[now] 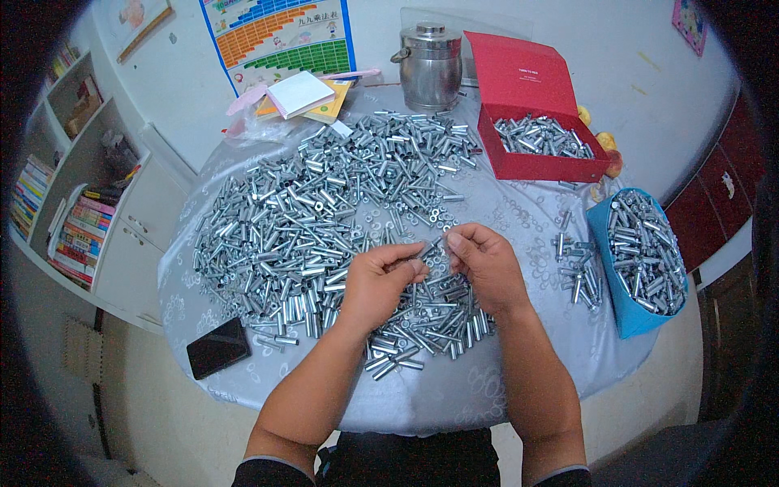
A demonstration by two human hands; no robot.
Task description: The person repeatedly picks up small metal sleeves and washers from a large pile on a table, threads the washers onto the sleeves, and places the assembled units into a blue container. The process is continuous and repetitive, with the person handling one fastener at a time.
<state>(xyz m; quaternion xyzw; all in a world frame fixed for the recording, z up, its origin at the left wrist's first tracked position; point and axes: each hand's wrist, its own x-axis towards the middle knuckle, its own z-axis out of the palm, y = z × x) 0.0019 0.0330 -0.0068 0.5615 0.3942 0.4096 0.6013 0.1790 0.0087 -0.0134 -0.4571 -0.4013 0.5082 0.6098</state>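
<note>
Above the table's middle, my left hand (375, 282) pinches a short silvery metal bolt (431, 247) between thumb and fingertips. The bolt points up and right toward my right hand (493, 272). My right hand's thumb and fingers are closed together at the bolt's far end; whatever small part they hold is too small to make out. Beneath and around both hands spreads a large heap of metal sleeves and bolts (284, 211). Small nuts and washers (435, 216) lie among them just beyond my fingers.
An open red box (544, 167) and a blue fabric bin (618, 284), both with metal bolts inside, stand right. Loose bolt assemblies (579, 276) lie beside the bin. A black phone (218, 349) rests near the left edge. Behind are a steel pot (431, 69) and notebooks (302, 94).
</note>
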